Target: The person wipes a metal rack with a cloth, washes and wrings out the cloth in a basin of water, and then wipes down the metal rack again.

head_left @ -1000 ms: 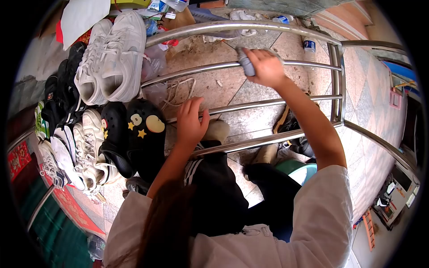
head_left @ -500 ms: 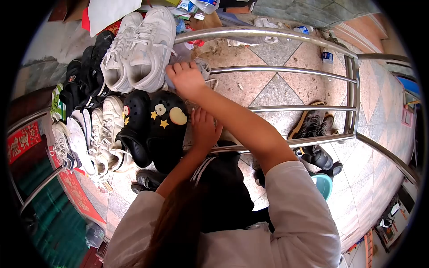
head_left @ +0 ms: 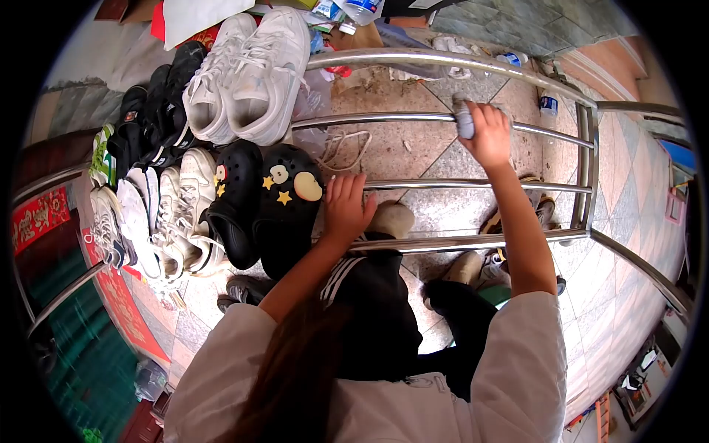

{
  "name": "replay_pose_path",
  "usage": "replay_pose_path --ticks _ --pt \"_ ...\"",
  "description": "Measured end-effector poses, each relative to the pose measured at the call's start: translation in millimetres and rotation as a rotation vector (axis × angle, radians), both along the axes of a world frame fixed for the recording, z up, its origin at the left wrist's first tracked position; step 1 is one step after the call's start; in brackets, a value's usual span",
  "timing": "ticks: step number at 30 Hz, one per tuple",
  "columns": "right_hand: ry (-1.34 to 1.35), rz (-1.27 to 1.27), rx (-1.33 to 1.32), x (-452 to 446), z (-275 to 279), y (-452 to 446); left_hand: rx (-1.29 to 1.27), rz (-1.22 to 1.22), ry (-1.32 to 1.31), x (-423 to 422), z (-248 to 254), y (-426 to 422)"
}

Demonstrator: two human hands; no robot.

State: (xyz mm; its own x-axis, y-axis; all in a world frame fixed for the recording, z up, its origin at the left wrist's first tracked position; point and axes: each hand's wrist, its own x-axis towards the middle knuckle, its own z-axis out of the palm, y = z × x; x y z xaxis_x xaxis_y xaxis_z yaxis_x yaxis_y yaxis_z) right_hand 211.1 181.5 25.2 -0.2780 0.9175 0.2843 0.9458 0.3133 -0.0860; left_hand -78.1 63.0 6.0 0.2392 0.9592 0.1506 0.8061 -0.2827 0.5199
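Observation:
My right hand (head_left: 489,140) is closed around a grey cloth (head_left: 464,119), pressing it onto a metal rail (head_left: 413,118) of the shoe rack. Lower down, my left hand (head_left: 347,210) holds another rail (head_left: 473,185), its fingers bent over the bar. Right beside that hand is a pair of black clogs (head_left: 288,199) decorated with yellow stars and apple shapes. White sneakers (head_left: 255,81) stand above the clogs on the rack. A looped white cord (head_left: 362,151) hangs between the rails.
More shoes, including white sneakers (head_left: 193,199) and black shoes (head_left: 151,111), crowd the rack's left part. Plastic bottles (head_left: 548,103) and litter lie behind the rack. A teal basin (head_left: 495,295), partly hidden, and other shoes are on the tiled floor.
My right hand has moved right along the rail with the cloth, away from the white sneakers. My left hand stays near the clogs. A leg and foot now show under the rack.

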Motion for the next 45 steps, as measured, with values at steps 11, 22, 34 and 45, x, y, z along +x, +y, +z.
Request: replay_pose_path --ticks 11,22,34,45 --pt "-0.108 -0.117 -0.195 6.4 11.3 9.7 0.079 0.007 0.137 3.5 -19.7 -2.7" --pt "0.201 0.176 0.133 -249.8 -23.0 7.9 0.111 -0.058 0.194 2.5 -20.6 -3.6" --pt "0.103 0.194 0.208 -72.3 -22.4 -0.9 0.089 -0.031 0.188 0.3 -23.7 -4.9" --pt "0.103 0.158 -0.23 64.1 5.2 22.7 0.018 -0.017 0.244 6.5 -9.0 -0.2"
